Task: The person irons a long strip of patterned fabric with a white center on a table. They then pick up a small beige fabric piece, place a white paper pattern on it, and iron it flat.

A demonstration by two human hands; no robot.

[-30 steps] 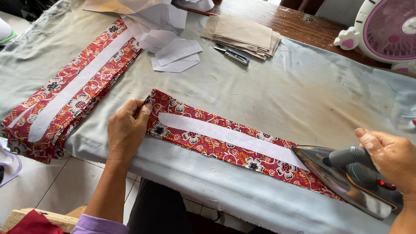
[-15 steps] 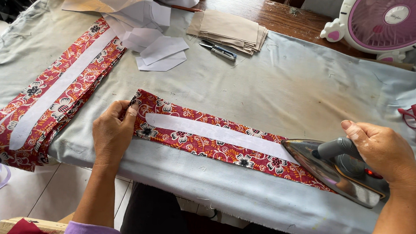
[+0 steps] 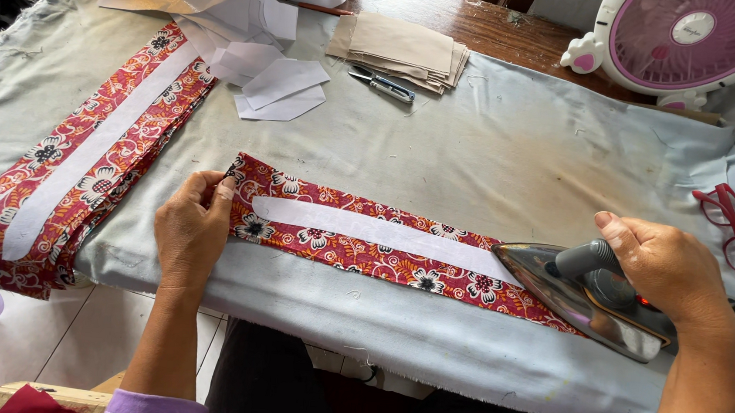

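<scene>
The red floral fabric strip (image 3: 364, 246) lies flat on the pale cloth (image 3: 476, 154) covering your desk, running from near left toward the right, with a white band (image 3: 383, 234) down its middle. Your left hand (image 3: 194, 228) pinches the strip's left end between thumb and fingers, holding it down. Your right hand (image 3: 664, 269) is closed around the handle of the iron (image 3: 588, 294), whose shiny tip rests on the strip's right end. Further left, a stack of similar red strips (image 3: 83, 158) hangs over the desk's edge. At the far side lie white paper pieces (image 3: 272, 85), folded tan fabric (image 3: 402, 47) and small snips (image 3: 382, 83). A pink fan (image 3: 686, 44) stands far right, with red glasses (image 3: 733, 226) nearer.
</scene>
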